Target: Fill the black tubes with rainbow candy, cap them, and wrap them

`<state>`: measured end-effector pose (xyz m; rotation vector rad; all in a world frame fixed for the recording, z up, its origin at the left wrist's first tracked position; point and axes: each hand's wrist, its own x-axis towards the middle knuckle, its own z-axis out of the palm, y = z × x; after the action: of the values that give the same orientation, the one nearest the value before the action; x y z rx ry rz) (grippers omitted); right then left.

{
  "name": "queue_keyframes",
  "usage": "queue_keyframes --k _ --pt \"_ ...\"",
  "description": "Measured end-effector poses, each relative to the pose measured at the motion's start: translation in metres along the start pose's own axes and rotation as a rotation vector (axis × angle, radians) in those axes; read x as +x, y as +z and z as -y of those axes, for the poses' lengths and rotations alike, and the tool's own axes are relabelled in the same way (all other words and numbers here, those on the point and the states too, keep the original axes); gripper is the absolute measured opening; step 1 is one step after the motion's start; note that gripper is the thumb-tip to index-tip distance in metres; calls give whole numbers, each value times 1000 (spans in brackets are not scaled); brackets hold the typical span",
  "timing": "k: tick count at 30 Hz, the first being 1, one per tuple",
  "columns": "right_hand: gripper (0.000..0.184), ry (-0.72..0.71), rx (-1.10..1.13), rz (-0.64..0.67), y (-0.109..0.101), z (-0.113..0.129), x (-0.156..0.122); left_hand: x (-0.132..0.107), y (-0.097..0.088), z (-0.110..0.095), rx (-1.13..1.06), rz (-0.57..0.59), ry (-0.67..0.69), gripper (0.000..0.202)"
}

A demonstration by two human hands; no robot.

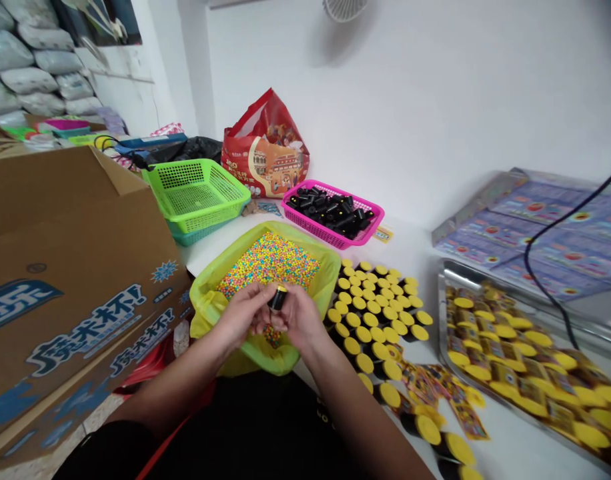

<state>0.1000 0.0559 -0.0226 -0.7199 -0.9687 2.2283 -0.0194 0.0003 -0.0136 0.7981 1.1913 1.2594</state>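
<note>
We observe the left hand (240,313) and the right hand (299,317) raised together above a yellow-green plastic bag (318,280), which is filled with small, round, multicoloured beads (268,267). Both grips are closed in a narrow fingertip pinch on a black cylindrical tube with a yellow cap (278,298). The tube stands slightly tilted between the hands, and the fingers hide most of its body. We judge that this position over the bag allows any loose bead to fall back among the others.

Directly behind the bag, a pink plastic basket (313,227) holds loose black cylindrical tubes (330,210), lying where they can be reached. Behind and to the left of the bag is a green plastic mesh basket (195,193). To the left of the bag is a printed cardboard carton (70,267).

To the right of the bag, on the white table (415,247), yellow-capped black tubes (375,307) stand close together, caps upward, which conserves table space. Farther right, a metal tray (448,333) carries labelled tubes (505,340) lying on their sides.
</note>
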Motion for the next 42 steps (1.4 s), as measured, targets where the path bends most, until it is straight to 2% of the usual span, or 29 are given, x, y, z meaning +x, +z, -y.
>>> queue_keyframes --k 4,6,9,12,14,16,18,23,27,31,37,42 --pt "34 0 44 -135 -2 -4 2 -4 5 8 140 -127 357 57" --pt "35 -46 12 -176 0 -7 2 -3 4 10 172 -91 410 51" --pt "36 -170 -95 -177 1 -9 -1 -1 -1 7 94 9 337 41" --pt "34 -391 -261 -162 -2 -6 -9 -2 -7 2 -18 34 263 39" --pt "47 -524 -402 -131 -4 -3 -13 -4 -10 0 -71 44 251 36" --pt "51 -577 -558 -77 -5 1 -16 -6 -12 -1 -103 63 231 33" --pt "44 -607 -689 -60 -5 2 -17 -7 -14 -1 -116 88 210 30" --pt "39 -779 -919 -109 -5 2 -16 -6 -17 3 -100 141 238 32" --pt "43 -1003 -1187 -105 -4 5 -18 -6 -18 8 -130 159 291 40" --pt "41 -1204 -1324 -171 1 8 -21 -6 -18 10 -179 181 318 36" --pt "42 -1296 -1463 -175 6 9 -20 -7 -22 8 -296 292 256 35" --pt "36 -1334 -1489 -164 10 10 -18 -8 -23 5 -342 288 246 32"
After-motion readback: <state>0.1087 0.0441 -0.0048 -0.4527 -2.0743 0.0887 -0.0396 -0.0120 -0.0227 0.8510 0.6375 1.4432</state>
